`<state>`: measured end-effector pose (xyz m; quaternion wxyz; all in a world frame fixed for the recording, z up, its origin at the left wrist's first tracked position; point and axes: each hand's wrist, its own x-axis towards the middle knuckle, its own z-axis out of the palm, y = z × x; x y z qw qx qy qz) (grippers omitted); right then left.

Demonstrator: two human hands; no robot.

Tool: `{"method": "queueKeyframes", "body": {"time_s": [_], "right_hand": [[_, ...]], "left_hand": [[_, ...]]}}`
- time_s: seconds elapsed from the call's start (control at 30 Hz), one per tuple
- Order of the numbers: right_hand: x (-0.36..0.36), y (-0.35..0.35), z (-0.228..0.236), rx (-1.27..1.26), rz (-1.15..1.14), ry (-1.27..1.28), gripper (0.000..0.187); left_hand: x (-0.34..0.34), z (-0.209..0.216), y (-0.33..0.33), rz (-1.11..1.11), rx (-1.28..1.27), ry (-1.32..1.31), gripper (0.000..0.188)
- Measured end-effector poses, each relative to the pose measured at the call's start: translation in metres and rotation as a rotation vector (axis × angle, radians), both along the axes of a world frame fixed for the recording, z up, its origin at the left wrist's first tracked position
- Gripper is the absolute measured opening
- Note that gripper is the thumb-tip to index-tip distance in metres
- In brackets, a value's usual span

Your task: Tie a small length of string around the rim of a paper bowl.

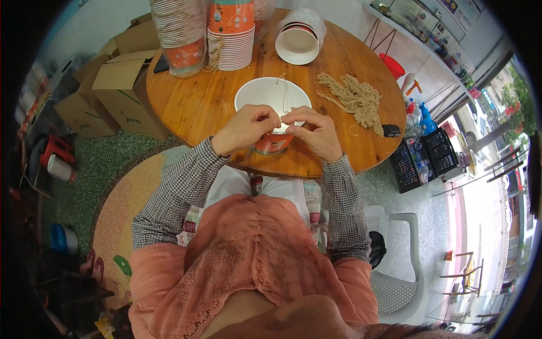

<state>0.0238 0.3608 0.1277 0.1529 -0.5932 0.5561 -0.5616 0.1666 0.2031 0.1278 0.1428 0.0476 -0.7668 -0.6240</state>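
Note:
A paper bucket (248,95), white inside and orange outside, stands at the near edge of the round wooden table. A thin pale cord (286,93) runs from its far rim across the opening toward my fingers. At the near rim my left hand (251,127) is closed in a pinch on the cord's end. Facing it, my right hand (315,133) pinches the cord too, its thumb and forefinger almost touching the left fingertips. The exact spot where the cord meets the rim is hidden by my fingers.
A heap of tan cords (355,99) lies to the right, with a small black object (391,130) beside it. Stacked buckets (230,48) stand at the back left; more nested buckets (299,45) lie on their side. Cardboard boxes (132,93) and a grey plastic chair (395,282) flank the table.

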Motion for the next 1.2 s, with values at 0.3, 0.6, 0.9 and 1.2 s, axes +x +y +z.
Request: {"method": "queueKeyframes", "body": {"time_s": [0.3,0.6,0.9,1.2], "right_hand": [[0.004,-0.009,-0.013,-0.116,-0.129,-0.205,0.008],[0.016,-0.019,-0.019,-0.143,-0.175,-0.406,0.010],[0.025,-0.024,-0.012,-0.099,-0.222,-0.241,0.009],[0.024,-0.022,-0.012,-0.169,-0.218,-0.326,0.011]], "left_hand": [[0.005,0.010,0.000,-0.047,-0.169,0.085,0.012],[0.008,0.012,0.000,0.024,-0.321,-0.005,0.013],[0.003,0.006,0.001,0.087,-0.019,0.097,0.010],[0.007,0.019,0.002,0.013,0.513,0.126,0.015]]}}
